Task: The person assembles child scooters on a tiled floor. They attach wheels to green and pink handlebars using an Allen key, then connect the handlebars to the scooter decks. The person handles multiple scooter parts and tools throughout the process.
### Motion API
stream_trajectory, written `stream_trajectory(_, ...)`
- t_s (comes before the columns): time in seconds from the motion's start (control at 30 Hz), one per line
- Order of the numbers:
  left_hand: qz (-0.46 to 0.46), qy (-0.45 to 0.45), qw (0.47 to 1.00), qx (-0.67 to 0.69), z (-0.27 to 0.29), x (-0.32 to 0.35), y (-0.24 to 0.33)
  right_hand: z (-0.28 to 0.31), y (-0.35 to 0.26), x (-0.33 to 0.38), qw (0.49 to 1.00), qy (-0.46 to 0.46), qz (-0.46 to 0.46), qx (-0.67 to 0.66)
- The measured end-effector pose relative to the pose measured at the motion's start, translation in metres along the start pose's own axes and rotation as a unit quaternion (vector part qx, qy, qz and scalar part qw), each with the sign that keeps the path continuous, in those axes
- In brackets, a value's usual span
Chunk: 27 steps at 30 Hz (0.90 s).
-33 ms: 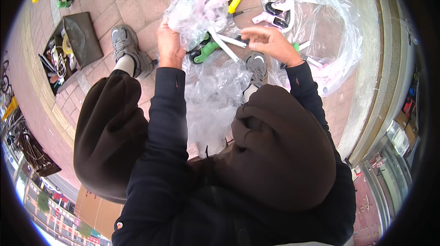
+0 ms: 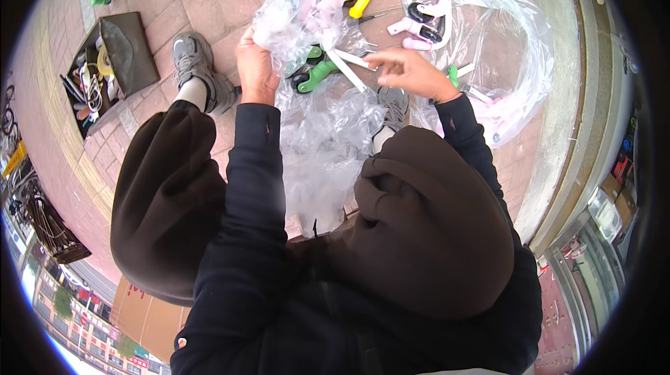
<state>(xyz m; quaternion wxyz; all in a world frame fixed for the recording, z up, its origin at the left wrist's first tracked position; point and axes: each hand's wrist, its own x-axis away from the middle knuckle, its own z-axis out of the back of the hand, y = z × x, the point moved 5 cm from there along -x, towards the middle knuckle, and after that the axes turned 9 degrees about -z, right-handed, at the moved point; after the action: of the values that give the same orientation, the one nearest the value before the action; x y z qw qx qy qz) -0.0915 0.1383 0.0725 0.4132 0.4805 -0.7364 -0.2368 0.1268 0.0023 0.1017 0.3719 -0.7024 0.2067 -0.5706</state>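
My left hand is closed on the edge of a clear plastic bag that has pink plastic parts inside. Two white tubes stick out below the bag. My right hand hovers by the end of one tube, fingers bent and apart with nothing visible in them; whether a fingertip touches the tube I cannot tell. Beneath the bag lies a green part with black wheels. Crumpled clear plastic covers the ground between my feet.
At right, a large clear bag spreads around pink and white wheeled parts. A black tube with a yellow grip lies at the far side. An open dark tool box sits left of my left shoe. A curb runs along the right.
My right hand's fingers have bent a little more beside the tube end. The bag in my left hand has shifted slightly, and the whole view has moved a little.
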Motion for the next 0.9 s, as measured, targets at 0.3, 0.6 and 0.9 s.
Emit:
stream_trajectory(0.3,0.016,-0.347,0.814,-0.466,0.006,0.111,-0.082,-0.117,0.122,-0.021,0.949,-0.268,-0.149,0.078)
stream_trajectory(0.6,0.143,-0.479,0.502,-0.706,0.067,0.172,-0.137,-0.082,0.096,-0.019,0.966,-0.216,-0.077,0.123)
stream_trajectory(0.9,0.283,-0.679,0.346,-0.582,0.195,0.273,-0.214,-0.013,0.104,0.013,0.983,0.180,-0.043,-0.005)
